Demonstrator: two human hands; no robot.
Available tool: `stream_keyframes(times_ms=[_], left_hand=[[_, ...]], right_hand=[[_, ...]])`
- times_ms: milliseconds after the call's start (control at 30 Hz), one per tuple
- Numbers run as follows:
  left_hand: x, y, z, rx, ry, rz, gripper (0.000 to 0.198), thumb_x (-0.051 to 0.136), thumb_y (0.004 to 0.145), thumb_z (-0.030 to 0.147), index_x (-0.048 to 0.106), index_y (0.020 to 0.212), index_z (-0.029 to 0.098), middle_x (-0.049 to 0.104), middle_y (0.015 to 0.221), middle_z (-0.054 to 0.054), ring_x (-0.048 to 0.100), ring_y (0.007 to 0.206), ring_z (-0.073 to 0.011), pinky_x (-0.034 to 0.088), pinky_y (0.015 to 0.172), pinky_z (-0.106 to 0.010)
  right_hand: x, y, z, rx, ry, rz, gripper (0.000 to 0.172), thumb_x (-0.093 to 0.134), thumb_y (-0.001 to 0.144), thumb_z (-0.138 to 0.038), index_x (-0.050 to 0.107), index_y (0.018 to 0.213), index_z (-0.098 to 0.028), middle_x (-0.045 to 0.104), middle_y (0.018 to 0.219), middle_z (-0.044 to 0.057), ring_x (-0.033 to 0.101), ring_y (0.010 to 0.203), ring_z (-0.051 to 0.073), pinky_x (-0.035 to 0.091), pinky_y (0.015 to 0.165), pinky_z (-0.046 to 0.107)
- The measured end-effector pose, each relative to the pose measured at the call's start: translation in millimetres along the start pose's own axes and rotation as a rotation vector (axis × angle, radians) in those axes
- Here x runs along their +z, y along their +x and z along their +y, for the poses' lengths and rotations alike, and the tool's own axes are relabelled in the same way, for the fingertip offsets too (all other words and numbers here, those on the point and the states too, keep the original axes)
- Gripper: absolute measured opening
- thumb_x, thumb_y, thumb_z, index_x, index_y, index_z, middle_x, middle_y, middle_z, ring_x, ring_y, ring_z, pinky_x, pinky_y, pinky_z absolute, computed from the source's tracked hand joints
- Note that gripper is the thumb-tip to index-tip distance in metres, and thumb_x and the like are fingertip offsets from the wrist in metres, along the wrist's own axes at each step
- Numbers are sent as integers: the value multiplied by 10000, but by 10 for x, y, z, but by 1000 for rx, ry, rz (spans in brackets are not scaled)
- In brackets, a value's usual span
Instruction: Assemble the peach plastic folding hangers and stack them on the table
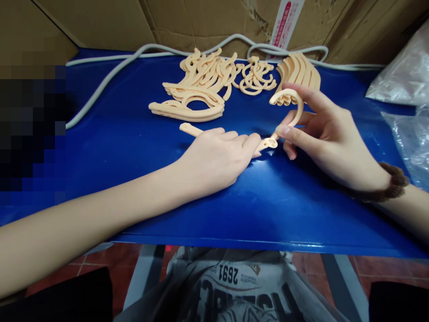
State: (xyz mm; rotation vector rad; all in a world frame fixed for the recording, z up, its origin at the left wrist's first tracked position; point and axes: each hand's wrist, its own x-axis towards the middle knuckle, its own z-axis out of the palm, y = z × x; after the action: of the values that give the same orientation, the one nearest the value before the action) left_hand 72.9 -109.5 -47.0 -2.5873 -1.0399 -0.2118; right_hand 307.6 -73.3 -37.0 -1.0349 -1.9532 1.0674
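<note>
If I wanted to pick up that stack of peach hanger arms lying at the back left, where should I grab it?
Probably the stack of hanger arms by its arched middle, from above: the open gap under the arch lets fingers hook around all layers, while the thin tapered ends would likely slip apart.

"2691" upside down on grey shirt, red-printed label unreadable
</note>
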Motion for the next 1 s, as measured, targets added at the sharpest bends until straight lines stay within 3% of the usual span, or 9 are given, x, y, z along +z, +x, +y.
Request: stream_keyframes(times_ms=[333,733,1000], left_hand=[[-44,27,14,-36,-88,-76,321,389,1114,190,696,1050,121,714,722,-77,724,694,-256,424,625,-340],[-44,35,8,-46,-60,-120,334,397,1128,215,705,1068,101,736,757,-86,750,711,-253,425,630,-324],[-103,46,11,-121,-139,-170,243,436,1128,263,641,1075,142,778,828,-85,755,709,-234,328,544,-302]], right_hand=[[9,0,-1,33,77,-24,608,854,911,-402,571,1449,-377,660,799,-55,576,497,122,512,452,303],[34,-10,1,13,81,-14,594,853,907,-384,581,1435,-367,681,857,-52,588,486,113,540,452,307],[84,-22,-84,17,80,33,502,853,889,-312,590,1316,-340,701,976,-8,660,585,138,551,405,309]])
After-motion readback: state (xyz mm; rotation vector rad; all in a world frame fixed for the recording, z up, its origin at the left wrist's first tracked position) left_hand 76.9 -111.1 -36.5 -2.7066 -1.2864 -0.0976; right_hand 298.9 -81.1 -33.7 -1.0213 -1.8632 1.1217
